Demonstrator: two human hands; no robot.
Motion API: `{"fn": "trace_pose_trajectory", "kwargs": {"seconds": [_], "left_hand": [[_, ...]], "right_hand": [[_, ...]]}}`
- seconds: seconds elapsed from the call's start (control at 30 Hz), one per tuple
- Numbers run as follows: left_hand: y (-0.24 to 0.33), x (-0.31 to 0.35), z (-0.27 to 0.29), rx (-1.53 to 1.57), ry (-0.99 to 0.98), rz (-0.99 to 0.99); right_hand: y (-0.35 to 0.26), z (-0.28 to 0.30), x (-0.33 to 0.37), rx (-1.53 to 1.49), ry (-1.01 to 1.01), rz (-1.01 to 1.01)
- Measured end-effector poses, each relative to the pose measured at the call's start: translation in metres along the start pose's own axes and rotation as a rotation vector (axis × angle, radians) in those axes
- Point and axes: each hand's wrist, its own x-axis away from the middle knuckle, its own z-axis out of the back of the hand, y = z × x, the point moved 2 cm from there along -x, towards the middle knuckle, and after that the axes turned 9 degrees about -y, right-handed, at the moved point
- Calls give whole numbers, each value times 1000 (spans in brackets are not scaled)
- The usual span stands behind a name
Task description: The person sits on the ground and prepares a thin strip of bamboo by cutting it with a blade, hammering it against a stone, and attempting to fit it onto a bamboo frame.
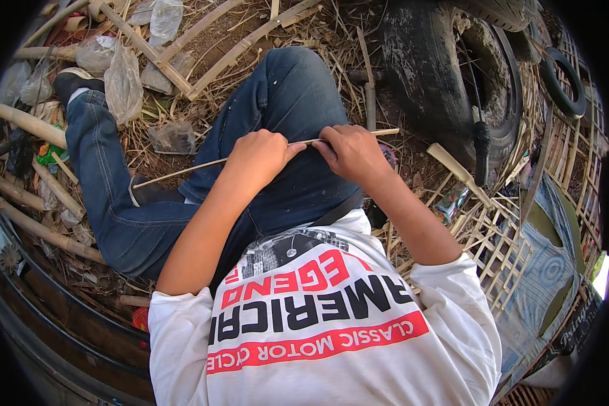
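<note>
A thin bamboo strip [183, 171] runs across my lap, slanting up from my shoe on the left to beyond my right knee. My left hand [260, 155] is closed around it near the middle, thumb pointing along the strip. Close beside it, my right hand [352, 154] pinches the same strip, its fingers bent over the top. The strip's pale end sticks out past the right hand. Both hands rest above my jeans [294, 88], by the raised knee. The fingertips of the left hand are mostly hidden.
An old tire [419, 74] lies at upper right, with a smaller black ring [563, 82] beyond it. Woven bamboo lattice [497, 250] and a split bamboo piece [457, 172] are on the right. Bamboo poles [30, 125] and plastic bags [123, 84] litter the left.
</note>
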Motion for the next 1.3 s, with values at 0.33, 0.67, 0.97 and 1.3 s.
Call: {"fn": "trace_pose_trajectory", "kwargs": {"seconds": [0.33, 0.67, 0.97, 1.3], "left_hand": [[13, -6, -2, -39, 174, 15], [0, -10, 7, -14, 406, 3], [-3, -13, 11, -43, 343, 40], [25, -2, 48, 32, 219, 16]], "right_hand": [[13, 22, 1, -69, 114, -83], [33, 18, -23, -180, 181, -55], [38, 10, -24, -211, 180, -130], [93, 139, 128, 509, 548, -891]]}}
